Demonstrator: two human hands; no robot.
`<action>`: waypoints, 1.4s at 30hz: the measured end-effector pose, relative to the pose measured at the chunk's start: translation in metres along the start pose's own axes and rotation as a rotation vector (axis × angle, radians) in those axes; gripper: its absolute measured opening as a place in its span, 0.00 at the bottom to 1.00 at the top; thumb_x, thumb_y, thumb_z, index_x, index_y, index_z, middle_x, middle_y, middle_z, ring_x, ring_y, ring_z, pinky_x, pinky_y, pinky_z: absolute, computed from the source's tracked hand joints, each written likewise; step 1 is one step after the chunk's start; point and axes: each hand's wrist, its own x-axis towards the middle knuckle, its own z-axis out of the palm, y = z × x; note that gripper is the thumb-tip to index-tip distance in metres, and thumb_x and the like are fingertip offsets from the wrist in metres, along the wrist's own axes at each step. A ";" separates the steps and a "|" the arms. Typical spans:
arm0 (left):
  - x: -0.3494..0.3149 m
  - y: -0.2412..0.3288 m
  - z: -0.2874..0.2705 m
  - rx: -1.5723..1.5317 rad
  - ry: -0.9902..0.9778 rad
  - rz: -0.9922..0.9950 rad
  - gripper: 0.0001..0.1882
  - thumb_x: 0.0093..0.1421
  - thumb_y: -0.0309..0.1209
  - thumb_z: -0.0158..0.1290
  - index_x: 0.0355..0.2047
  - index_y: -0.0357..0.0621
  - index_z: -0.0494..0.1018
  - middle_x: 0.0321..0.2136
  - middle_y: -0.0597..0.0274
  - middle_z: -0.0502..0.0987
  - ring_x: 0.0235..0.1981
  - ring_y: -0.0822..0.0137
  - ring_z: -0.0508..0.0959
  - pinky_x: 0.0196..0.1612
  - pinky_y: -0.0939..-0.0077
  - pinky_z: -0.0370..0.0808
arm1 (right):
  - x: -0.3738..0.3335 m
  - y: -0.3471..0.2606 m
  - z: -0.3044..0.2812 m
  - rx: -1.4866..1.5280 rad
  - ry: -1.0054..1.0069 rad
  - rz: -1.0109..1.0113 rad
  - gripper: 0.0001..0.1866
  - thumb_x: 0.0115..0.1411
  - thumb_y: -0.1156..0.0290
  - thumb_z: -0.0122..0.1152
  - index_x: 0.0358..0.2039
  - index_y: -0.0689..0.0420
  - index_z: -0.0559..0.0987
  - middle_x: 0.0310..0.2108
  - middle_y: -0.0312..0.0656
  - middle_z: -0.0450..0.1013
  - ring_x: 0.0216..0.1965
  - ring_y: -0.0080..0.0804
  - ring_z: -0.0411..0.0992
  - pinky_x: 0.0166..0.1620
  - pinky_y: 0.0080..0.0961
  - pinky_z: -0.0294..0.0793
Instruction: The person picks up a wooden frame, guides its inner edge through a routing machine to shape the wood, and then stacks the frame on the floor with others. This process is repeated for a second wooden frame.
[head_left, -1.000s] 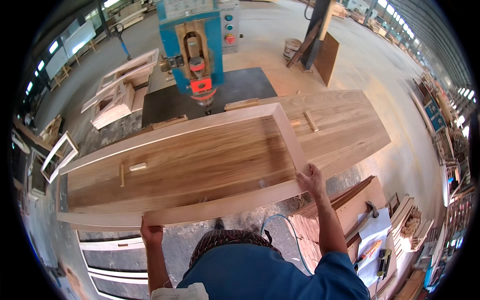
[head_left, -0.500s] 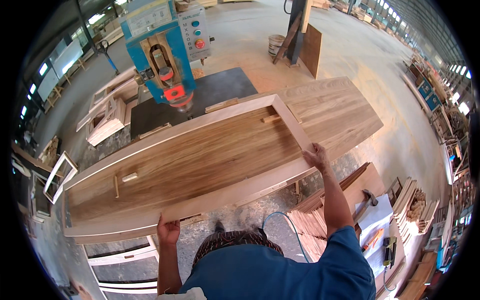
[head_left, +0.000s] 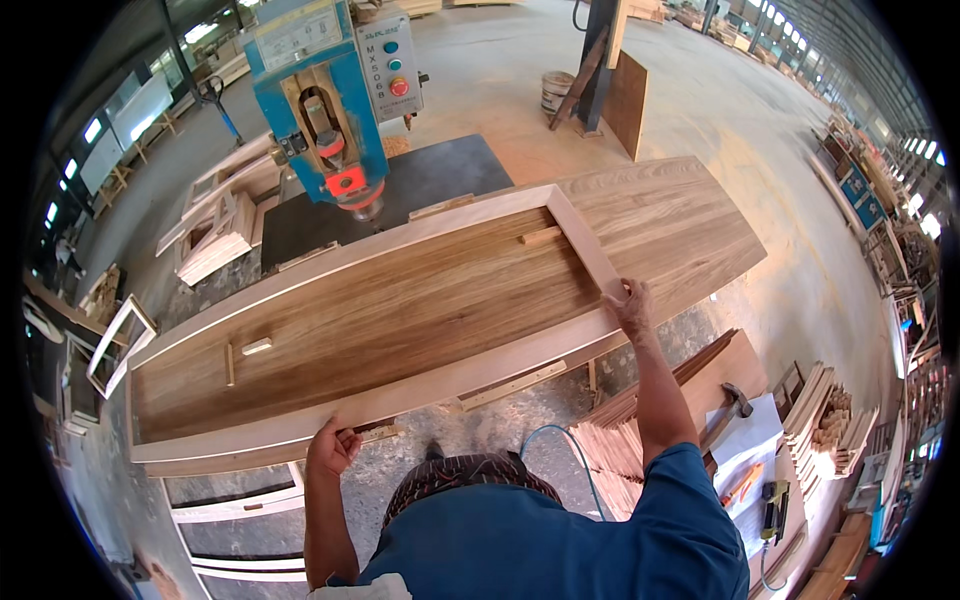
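Wooden frame [head_left: 400,290] lying flat on a long wooden panel [head_left: 690,230], just in front of the blue drilling machine [head_left: 325,100]. Left hand [head_left: 332,447] closed around the frame's near rail, toward its left end. Right hand [head_left: 632,306] gripping the frame's right near corner, fingers curled over the edge. Hammer [head_left: 732,402] on a paper-covered bench, right of and below the frame. Bucket [head_left: 556,92] standing beyond the panel.

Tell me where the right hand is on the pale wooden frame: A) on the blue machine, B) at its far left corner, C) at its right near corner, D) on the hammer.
C: the right hand grips the pale wooden frame at its right near corner, lying over the long wood panel.
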 end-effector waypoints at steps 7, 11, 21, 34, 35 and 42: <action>-0.033 0.010 0.025 0.102 0.148 0.043 0.19 0.63 0.48 0.55 0.26 0.46 0.71 0.12 0.66 0.69 0.17 0.57 0.78 0.16 0.67 0.70 | -0.006 -0.005 0.008 -0.009 0.011 -0.054 0.27 0.47 0.55 0.73 0.48 0.51 0.81 0.37 0.49 0.72 0.41 0.50 0.72 0.47 0.43 0.72; -0.068 0.039 0.042 0.233 0.139 0.305 0.21 0.64 0.45 0.54 0.23 0.42 0.70 0.12 0.62 0.68 0.17 0.59 0.78 0.16 0.65 0.72 | -0.011 -0.010 0.016 -0.176 0.024 -0.048 0.22 0.49 0.58 0.69 0.46 0.48 0.82 0.35 0.53 0.70 0.38 0.53 0.70 0.44 0.47 0.72; 0.056 0.194 0.043 1.497 0.598 1.029 0.35 0.51 0.42 0.65 0.55 0.34 0.68 0.50 0.44 0.72 0.54 0.46 0.70 0.60 0.56 0.66 | -0.013 -0.051 0.029 -0.418 -0.166 0.151 0.31 0.59 0.51 0.63 0.62 0.42 0.70 0.48 0.53 0.68 0.53 0.54 0.65 0.54 0.45 0.68; 0.204 0.303 0.110 1.878 0.245 0.771 0.58 0.39 0.53 0.70 0.64 0.31 0.57 0.64 0.40 0.60 0.68 0.46 0.56 0.70 0.55 0.52 | -0.013 -0.054 0.041 -0.422 -0.074 0.242 0.28 0.60 0.58 0.63 0.60 0.47 0.72 0.46 0.51 0.69 0.51 0.54 0.65 0.56 0.45 0.65; 0.206 0.302 0.109 1.879 0.252 0.777 0.58 0.39 0.52 0.70 0.64 0.32 0.58 0.64 0.40 0.60 0.67 0.46 0.57 0.70 0.55 0.53 | -0.012 -0.057 0.040 -0.422 -0.065 0.238 0.28 0.60 0.58 0.63 0.60 0.47 0.72 0.46 0.51 0.69 0.51 0.53 0.65 0.56 0.46 0.65; 0.215 0.305 0.113 1.884 0.268 0.799 0.56 0.38 0.48 0.72 0.63 0.33 0.59 0.62 0.40 0.63 0.65 0.45 0.60 0.68 0.56 0.57 | -0.006 -0.061 0.049 -0.449 -0.015 0.195 0.27 0.59 0.60 0.64 0.60 0.44 0.72 0.46 0.50 0.69 0.50 0.52 0.65 0.57 0.47 0.63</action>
